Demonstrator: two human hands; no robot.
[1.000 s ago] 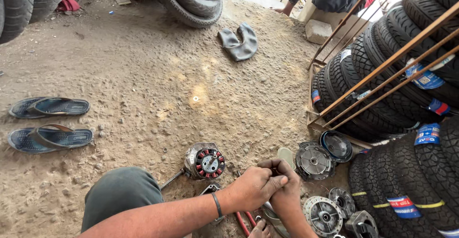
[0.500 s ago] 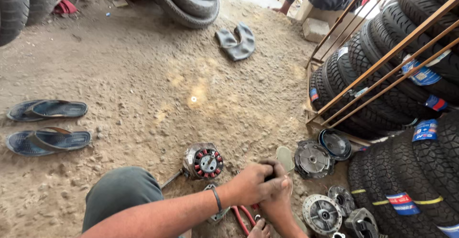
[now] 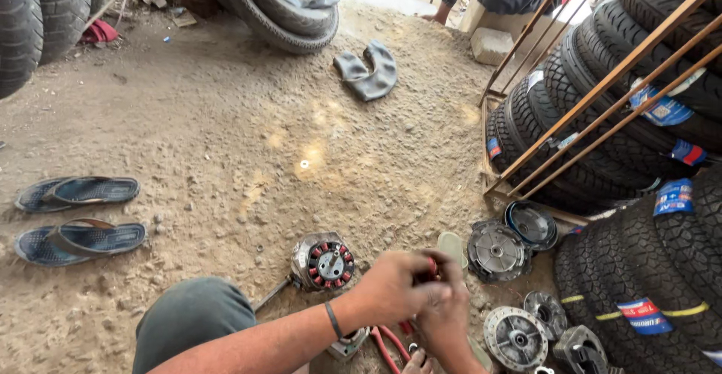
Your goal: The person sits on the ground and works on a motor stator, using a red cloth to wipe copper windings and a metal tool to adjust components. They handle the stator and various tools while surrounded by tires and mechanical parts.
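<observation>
From the head camera we see our left hand (image 3: 395,287) closed over a small red part (image 3: 432,270), mostly hidden between both hands. Our right hand (image 3: 445,315) presses against it from below, its grip blurred, so we cannot tell its state. Red-handled pliers (image 3: 387,342) lie beneath, cut off by the frame edge. A round metal stator with red coils (image 3: 323,262) sits just left on the dirt.

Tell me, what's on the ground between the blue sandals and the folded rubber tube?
Only bare dirt with small stones lies between the blue sandals and the folded rubber tube, as the head view shows.
</observation>
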